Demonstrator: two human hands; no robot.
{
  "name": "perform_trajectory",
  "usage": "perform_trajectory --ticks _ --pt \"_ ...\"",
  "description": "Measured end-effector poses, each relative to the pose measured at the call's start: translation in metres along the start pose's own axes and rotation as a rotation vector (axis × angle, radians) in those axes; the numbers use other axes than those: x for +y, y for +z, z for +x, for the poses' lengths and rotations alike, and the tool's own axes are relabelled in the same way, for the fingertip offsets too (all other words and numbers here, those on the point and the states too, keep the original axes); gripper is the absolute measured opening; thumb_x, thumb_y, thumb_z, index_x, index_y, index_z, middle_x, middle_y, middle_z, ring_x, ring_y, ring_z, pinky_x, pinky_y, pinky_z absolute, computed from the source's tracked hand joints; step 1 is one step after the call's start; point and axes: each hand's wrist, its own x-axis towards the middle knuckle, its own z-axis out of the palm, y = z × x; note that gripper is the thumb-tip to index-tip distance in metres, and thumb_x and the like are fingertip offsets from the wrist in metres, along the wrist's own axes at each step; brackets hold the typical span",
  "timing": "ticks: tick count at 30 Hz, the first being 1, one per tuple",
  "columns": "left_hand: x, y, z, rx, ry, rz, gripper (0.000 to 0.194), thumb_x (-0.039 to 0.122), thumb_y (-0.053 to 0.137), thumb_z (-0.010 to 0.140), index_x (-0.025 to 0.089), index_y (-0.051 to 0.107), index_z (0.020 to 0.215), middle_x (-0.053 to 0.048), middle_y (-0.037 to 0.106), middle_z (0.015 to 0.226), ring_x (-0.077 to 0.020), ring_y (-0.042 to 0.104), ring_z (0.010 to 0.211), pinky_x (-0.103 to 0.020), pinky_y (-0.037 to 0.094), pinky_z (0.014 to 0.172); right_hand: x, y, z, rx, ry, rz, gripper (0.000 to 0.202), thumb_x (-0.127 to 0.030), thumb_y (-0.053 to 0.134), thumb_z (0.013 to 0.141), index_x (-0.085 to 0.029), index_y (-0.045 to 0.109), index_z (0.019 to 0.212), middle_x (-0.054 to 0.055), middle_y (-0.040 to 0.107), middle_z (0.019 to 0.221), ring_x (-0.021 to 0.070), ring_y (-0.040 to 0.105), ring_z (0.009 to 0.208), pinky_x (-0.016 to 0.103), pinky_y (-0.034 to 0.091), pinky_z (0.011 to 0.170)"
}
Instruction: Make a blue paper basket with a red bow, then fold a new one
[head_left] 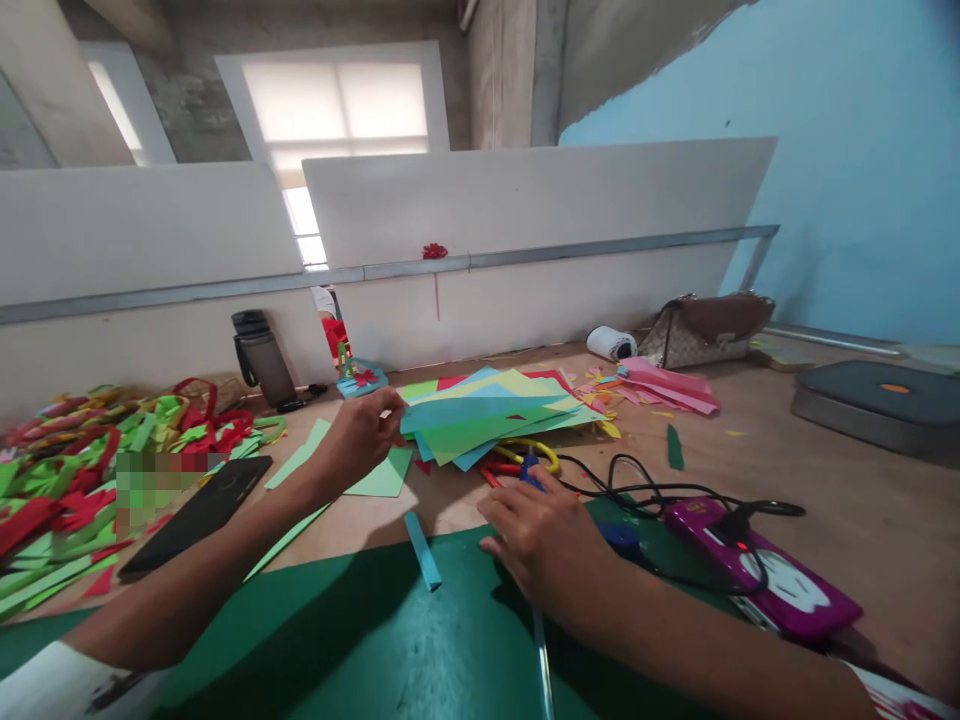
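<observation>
My left hand (364, 430) is closed, pinching the left edge of a light blue paper sheet (487, 408) on a pile of coloured paper (465, 435). My right hand (551, 535) curls over a blue glue gun (529, 468), its body mostly hidden under the palm. A clear glue stick (542, 665) sticks out behind it toward me. Between the hands lies a narrow folded blue paper strip (423, 552) on the green mat (337, 640). Yellow (544, 452) and red (499, 468) looped handles, perhaps of scissors, show beside the pile.
At left are a heap of red and green paper strips (60, 490), a black phone (199, 515) and a dark bottle (264, 360). To the right lie a purple power device (772, 570) with black cables (630, 485), pink paper (667, 385), a handbag (701, 330) and a grey case (877, 405).
</observation>
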Motion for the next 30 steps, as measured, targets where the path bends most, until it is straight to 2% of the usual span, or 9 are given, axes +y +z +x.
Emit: perform_trajectory --ticks 6,9,11,13,18,20,24,26,30 --pt "0.019 -0.012 -0.055 0.055 0.061 -0.092 0.017 0.021 0.041 0.087 0.018 0.056 0.083 0.000 0.068 0.069 -0.0124 0.061 0.056 -0.021 0.044 0.053 0.011 -0.013 0.010 0.370 -0.001 -0.081 0.055 -0.016 0.067 0.076 -0.008 0.045 0.126 0.017 0.057 0.123 0.0275 0.051 0.110 0.039 0.037 0.088" --pt "0.040 -0.015 -0.092 0.080 0.165 -0.091 0.017 0.020 0.039 0.090 0.019 0.055 0.085 0.001 0.067 0.071 -0.0120 0.061 0.057 -0.021 0.044 0.053 0.011 -0.012 0.014 0.282 -0.009 -0.173 0.043 -0.012 0.061 0.078 -0.011 0.053 0.120 0.016 0.055 0.125 0.0293 0.049 0.113 0.040 0.034 0.090" --pt "0.052 -0.015 -0.114 0.109 0.310 -0.072 0.017 0.016 0.037 0.091 0.019 0.052 0.084 -0.002 0.068 0.081 -0.0130 0.064 0.067 -0.021 0.047 0.060 0.010 -0.010 0.014 0.177 -0.030 -0.194 0.023 -0.005 0.055 0.078 -0.015 0.064 0.097 0.011 0.065 0.108 0.0249 0.056 0.100 0.037 0.034 0.086" --pt "0.058 -0.014 -0.131 0.178 0.434 -0.072 0.014 0.012 0.039 0.091 0.018 0.051 0.087 -0.005 0.068 0.090 -0.0136 0.065 0.077 -0.021 0.047 0.066 0.010 -0.010 0.014 0.122 -0.035 -0.195 0.019 -0.001 0.053 0.075 -0.016 0.064 0.077 0.007 0.069 0.085 0.0203 0.060 0.082 0.033 0.034 0.081" --pt "0.057 -0.005 -0.142 0.376 0.485 -0.078 0.012 0.005 0.048 0.087 0.016 0.052 0.088 -0.003 0.064 0.078 -0.0120 0.062 0.070 -0.020 0.045 0.063 0.018 -0.021 0.017 0.167 0.115 -0.209 0.015 -0.006 0.050 0.078 -0.012 0.062 0.082 0.010 0.068 0.079 0.0219 0.059 0.074 0.031 0.032 0.070" --pt "0.061 0.002 -0.139 0.247 0.603 -0.013 0.015 0.006 0.042 0.090 0.015 0.051 0.097 -0.004 0.063 0.078 -0.0130 0.059 0.065 -0.022 0.045 0.057 0.022 -0.024 0.018 0.180 0.157 -0.211 0.016 -0.007 0.046 0.082 -0.012 0.062 0.084 0.011 0.068 0.079 0.0223 0.058 0.073 0.030 0.031 0.067" --pt "0.086 0.015 -0.132 -0.216 0.843 0.252 0.030 0.018 0.037 0.095 0.016 0.042 0.125 -0.004 0.059 0.080 -0.0172 0.054 0.061 -0.027 0.043 0.047 0.024 -0.022 0.016 0.183 0.132 -0.203 0.017 -0.009 0.046 0.084 -0.014 0.062 0.087 0.009 0.069 0.083 0.0216 0.059 0.074 0.029 0.032 0.069" --pt "0.099 0.023 -0.128 -0.281 0.901 0.306 0.028 0.022 0.037 0.096 0.017 0.044 0.123 -0.003 0.056 0.077 -0.0182 0.053 0.059 -0.029 0.043 0.046 0.022 -0.022 0.014 0.194 0.098 -0.199 0.019 -0.009 0.044 0.086 -0.014 0.063 0.087 0.009 0.070 0.086 0.0211 0.060 0.077 0.029 0.033 0.072" --pt "0.112 0.036 -0.121 -0.243 0.962 0.272 0.022 0.018 0.033 0.096 0.015 0.051 0.108 -0.003 0.054 0.075 -0.0191 0.052 0.062 -0.031 0.044 0.048 0.021 -0.024 0.010 0.242 0.040 -0.193 0.022 -0.007 0.042 0.085 -0.013 0.063 0.087 0.010 0.070 0.088 0.0209 0.062 0.080 0.031 0.035 0.078"
